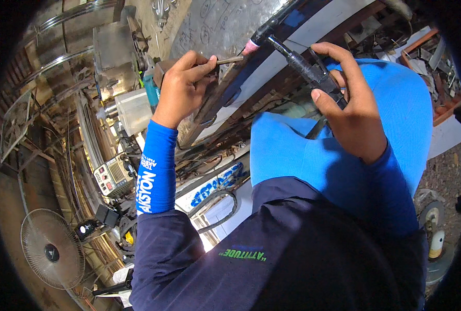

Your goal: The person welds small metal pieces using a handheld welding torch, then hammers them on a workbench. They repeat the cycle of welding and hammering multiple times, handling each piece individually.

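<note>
Left hand [181, 85] pinches a thin grey metal filler rod [230, 60] against the dark steel bar [217, 98] while right hand [344, 103], fingers wrapped around a black pink-nozzled welding torch [287, 49], would best stay steady at the joint.

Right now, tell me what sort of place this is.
Most likely a metal fabrication or welding workshop: the right hand holds a welding torch, a welding machine sits below, and scrap metal lies piled nearby.

A round fan [51, 254] stands at the lower left, with a small welding machine [111, 177] with dials up and to its right. Curved metal rails [65, 57] run along the upper left, near a grey metal block [114, 54]. Scrap metal bits [427, 57] lie at the upper right, and a white bottle [436, 242] stands at the lower right.
</note>
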Action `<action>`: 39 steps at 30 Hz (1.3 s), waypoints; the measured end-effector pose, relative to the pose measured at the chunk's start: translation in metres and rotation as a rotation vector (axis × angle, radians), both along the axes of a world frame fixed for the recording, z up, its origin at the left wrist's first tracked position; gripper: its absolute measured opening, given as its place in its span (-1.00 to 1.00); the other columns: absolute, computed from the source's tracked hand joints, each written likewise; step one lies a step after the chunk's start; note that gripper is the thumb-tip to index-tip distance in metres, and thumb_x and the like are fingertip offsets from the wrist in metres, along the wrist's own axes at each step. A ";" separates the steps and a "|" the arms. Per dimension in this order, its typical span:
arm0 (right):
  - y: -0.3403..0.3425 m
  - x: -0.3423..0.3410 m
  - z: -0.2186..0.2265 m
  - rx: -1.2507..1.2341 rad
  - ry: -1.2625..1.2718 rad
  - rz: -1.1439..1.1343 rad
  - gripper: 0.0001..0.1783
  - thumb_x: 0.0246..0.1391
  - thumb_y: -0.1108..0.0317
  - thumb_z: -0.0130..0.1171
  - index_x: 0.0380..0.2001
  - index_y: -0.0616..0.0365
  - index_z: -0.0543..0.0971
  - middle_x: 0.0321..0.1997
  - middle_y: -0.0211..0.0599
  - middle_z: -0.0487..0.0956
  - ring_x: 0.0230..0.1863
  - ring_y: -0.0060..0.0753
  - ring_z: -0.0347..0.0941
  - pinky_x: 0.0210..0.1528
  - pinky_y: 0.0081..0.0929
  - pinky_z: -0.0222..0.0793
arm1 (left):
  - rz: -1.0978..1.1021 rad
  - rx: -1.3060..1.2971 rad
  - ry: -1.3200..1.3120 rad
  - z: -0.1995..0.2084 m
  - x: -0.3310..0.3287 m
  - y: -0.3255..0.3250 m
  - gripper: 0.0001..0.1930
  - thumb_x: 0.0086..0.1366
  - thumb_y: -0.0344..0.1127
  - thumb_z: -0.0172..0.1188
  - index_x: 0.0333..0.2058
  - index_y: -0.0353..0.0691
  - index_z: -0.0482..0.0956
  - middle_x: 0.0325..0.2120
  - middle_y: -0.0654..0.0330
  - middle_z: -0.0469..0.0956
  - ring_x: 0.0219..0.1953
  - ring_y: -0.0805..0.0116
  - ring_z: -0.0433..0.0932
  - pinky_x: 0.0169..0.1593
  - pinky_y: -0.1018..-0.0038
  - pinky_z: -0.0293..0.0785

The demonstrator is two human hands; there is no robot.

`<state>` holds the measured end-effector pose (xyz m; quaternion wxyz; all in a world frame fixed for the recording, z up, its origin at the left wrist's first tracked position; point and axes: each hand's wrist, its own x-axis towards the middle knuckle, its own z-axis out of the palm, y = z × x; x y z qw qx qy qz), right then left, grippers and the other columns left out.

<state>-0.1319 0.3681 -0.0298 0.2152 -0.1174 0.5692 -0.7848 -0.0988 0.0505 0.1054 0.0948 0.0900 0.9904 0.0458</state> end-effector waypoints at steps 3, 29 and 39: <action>-0.001 0.000 0.002 0.000 -0.029 0.004 -0.31 0.24 0.63 0.20 0.42 0.00 0.42 -0.35 -0.32 0.51 -0.35 -0.60 0.35 -0.26 -0.49 0.35 | 0.024 0.039 -0.011 0.000 0.001 -0.001 -0.49 0.12 -0.69 0.47 0.08 -0.21 0.80 -0.24 0.11 0.61 -0.25 0.14 0.63 -0.13 0.35 0.58; 0.005 -0.002 0.006 0.054 -0.046 0.105 -0.27 0.25 0.67 0.16 0.48 0.12 0.35 0.16 -0.24 0.59 0.04 -0.57 0.54 0.11 -0.54 0.45 | 0.025 0.041 -0.019 -0.001 0.001 -0.002 -0.51 0.12 -0.67 0.46 0.07 -0.23 0.79 -0.22 0.10 0.61 -0.24 0.09 0.67 -0.14 0.31 0.62; 0.008 -0.004 0.007 0.057 0.040 0.091 -0.32 0.25 0.63 0.16 0.44 0.09 0.41 -0.06 -0.32 0.64 -0.18 -0.65 0.44 -0.07 -0.61 0.39 | 0.031 0.057 0.001 -0.003 0.001 -0.003 -0.50 0.11 -0.71 0.42 0.05 -0.22 0.80 -0.27 0.11 0.60 -0.26 0.17 0.63 -0.13 0.37 0.58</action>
